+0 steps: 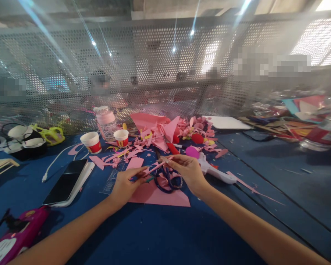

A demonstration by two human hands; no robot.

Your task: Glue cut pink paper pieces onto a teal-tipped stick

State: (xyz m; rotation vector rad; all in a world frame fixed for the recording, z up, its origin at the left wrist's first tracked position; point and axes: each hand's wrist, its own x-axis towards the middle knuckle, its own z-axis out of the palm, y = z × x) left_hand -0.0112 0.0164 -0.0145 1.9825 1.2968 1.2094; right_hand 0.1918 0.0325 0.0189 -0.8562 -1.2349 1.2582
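My left hand [125, 184] and my right hand [188, 171] meet above a pink paper sheet [160, 195] on the blue table. Between them they pinch a thin pink paper strip [156, 168], the left at its lower end, the right at its upper end. Dark-handled scissors [168, 182] lie on the sheet right under my right hand. A white glue gun [217, 173] rests just to the right of that hand.
A smartphone [67, 182] lies left, a pink device [16, 237] at the near left corner. Two paper cups [91, 142], a plastic jar [106, 121] and pink paper scraps [154, 134] crowd the middle. Perforated metal screen [165, 70] behind; craft clutter [306, 117] far right.
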